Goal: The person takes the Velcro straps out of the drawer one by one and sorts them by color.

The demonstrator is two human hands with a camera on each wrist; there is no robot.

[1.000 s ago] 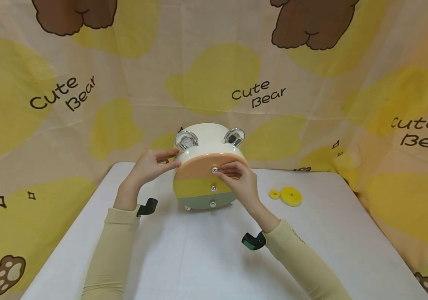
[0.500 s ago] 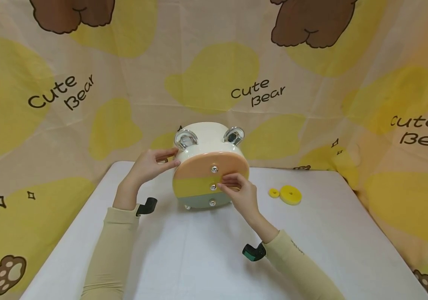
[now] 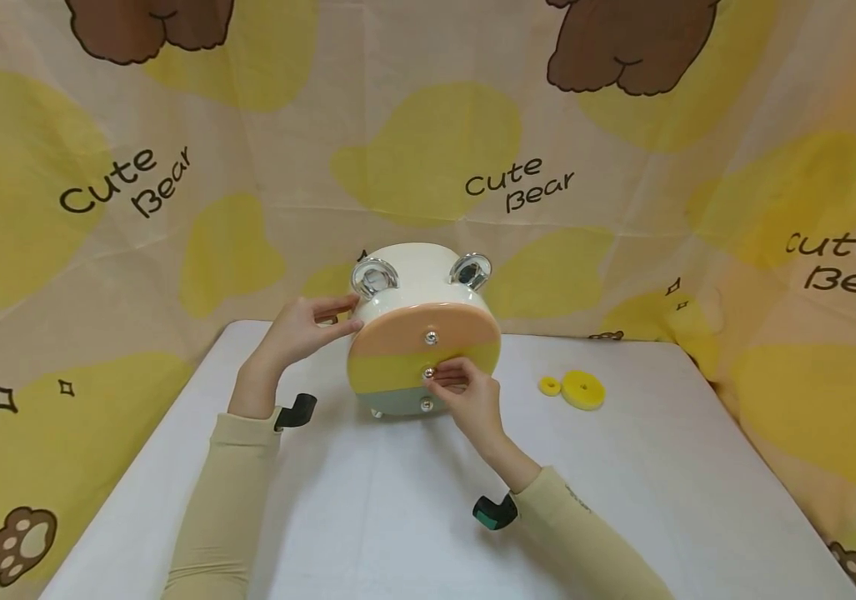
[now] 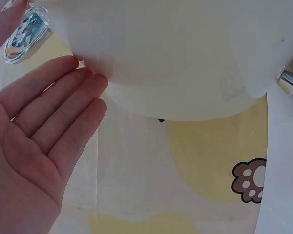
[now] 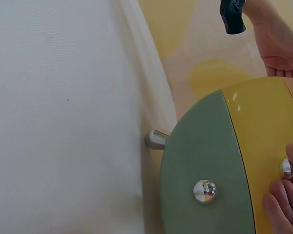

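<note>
A small rounded drawer box (image 3: pixel 414 273) with silver ear shapes stands on the table, its front striped orange, yellow and green. Each stripe carries a silver knob. My right hand (image 3: pixel 471 407) pinches the middle knob (image 5: pixel 286 168), on the yellow drawer front (image 5: pixel 258 131), between thumb and fingers; all the drawer fronts look flush. Against the box's left side rests my left hand (image 3: pixel 298 337), its fingers (image 4: pixel 63 97) nearly straight and touching the white shell. Nothing covers the orange front's knob (image 3: pixel 431 337) or the green front's knob (image 5: pixel 205 191).
To the right of the box lie a small yellow disc (image 3: pixel 550 386) and a larger yellow disc (image 3: pixel 583 391), each with a central hole. A white cloth covers the table (image 3: pixel 367 517). Behind hangs a printed bear curtain (image 3: pixel 397 125). Short silver feet (image 5: pixel 157 139) hold the box up.
My right hand has let go of the top knob, moved down and taken hold of the middle one. The left hand stays at the box's side.
</note>
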